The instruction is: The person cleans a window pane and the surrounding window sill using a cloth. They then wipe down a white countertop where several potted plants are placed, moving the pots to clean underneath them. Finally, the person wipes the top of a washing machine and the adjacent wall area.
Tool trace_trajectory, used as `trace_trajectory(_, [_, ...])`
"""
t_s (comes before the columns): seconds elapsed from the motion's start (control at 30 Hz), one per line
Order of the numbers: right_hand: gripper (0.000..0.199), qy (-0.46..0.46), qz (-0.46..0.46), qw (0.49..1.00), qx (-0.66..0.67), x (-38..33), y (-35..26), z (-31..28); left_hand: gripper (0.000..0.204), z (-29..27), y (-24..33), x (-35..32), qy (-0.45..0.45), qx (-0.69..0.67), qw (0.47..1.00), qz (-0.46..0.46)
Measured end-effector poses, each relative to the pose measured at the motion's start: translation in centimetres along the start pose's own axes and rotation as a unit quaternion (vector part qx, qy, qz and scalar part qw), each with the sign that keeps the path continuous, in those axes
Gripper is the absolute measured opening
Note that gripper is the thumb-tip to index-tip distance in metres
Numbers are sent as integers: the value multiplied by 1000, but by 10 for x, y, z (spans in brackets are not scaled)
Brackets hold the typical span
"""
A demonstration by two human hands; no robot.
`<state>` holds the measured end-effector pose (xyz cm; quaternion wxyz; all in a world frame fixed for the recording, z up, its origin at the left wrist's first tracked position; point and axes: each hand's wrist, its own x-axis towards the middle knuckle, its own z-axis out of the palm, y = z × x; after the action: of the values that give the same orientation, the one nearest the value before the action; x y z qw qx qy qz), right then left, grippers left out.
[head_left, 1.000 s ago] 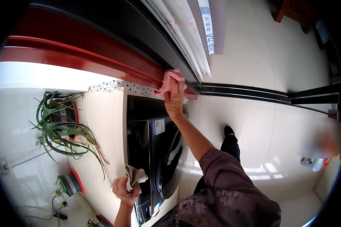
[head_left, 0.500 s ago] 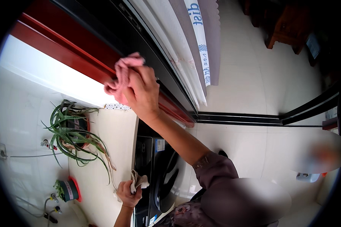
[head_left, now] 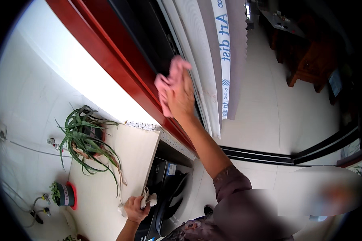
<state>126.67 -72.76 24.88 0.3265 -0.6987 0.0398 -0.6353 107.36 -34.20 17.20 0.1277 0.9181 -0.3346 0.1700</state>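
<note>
My right hand (head_left: 182, 101) presses a crumpled pink cloth (head_left: 163, 89) against the dark door frame (head_left: 157, 48), beside its red trim (head_left: 108, 52). The fingers are slightly blurred and partly hide the cloth. Lower down, my left hand (head_left: 136, 209) is closed around a bunched off-white cloth (head_left: 150, 200). It rests at the edge of a pale countertop (head_left: 116, 160), above a black front-loading appliance (head_left: 169, 201).
A potted aloe (head_left: 86, 138) with long drooping leaves and a smaller potted plant (head_left: 64, 195) stand on the countertop. Grey and white curtains (head_left: 205, 60) hang right of the frame. A black floor track (head_left: 257, 156) crosses the tiles, and dark wooden furniture (head_left: 309, 68) stands beyond.
My right hand with the pink cloth has shifted right, from the red trim onto the dark frame. The whole view has tilted somewhat. My left hand keeps its cloth at the counter edge.
</note>
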Motion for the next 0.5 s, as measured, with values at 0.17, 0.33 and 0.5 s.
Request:
trace_trajectory(0.17, [70,-86,174,981,2,-103,46,-31,32,2,3,12,6,8,1000,0])
trace_trajectory(0.33, [58,-75,86,992,46,-18,-5,-22,34,-5,5,9,4,13,1000,-16])
trace_trajectory(0.5, [44,46,-179,981,60,181,-66,11,37,0,5,13,7,24,1000,-18])
